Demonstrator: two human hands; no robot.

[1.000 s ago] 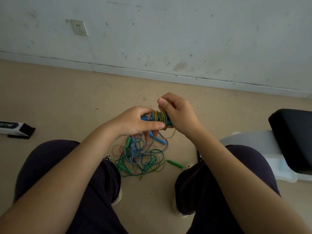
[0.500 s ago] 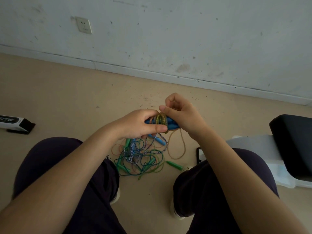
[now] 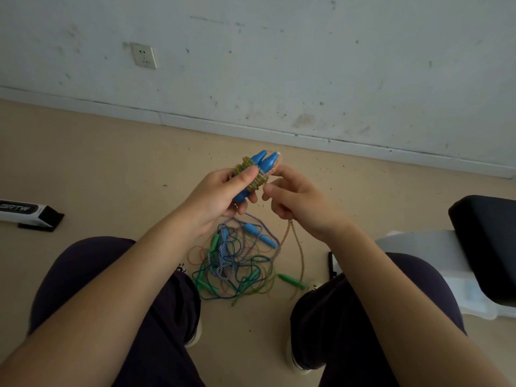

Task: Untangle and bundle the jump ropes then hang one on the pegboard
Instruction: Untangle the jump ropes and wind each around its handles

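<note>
Head view: left hand (image 3: 220, 195) grips a pair of blue handles (image 3: 261, 169) laid side by side, thumb pressed over the yellowish rope coils (image 3: 252, 177) wound around them, presumably to keep the wraps from slipping. Right hand (image 3: 296, 201) sits just beside the bundle, fingers curled and pinching the free tail (image 3: 297, 247) of the same rope, which hangs in a loop toward the floor (image 3: 111, 169); likely held taut for the next turn. Bundling of this rope looks well along, tail not yet wound. Below, between the knees, the remaining tangle (image 3: 237, 263) of green, blue and striped jump ropes lies on the floor, one green handle (image 3: 291, 281) at its right edge. No pegboard in view.
</note>
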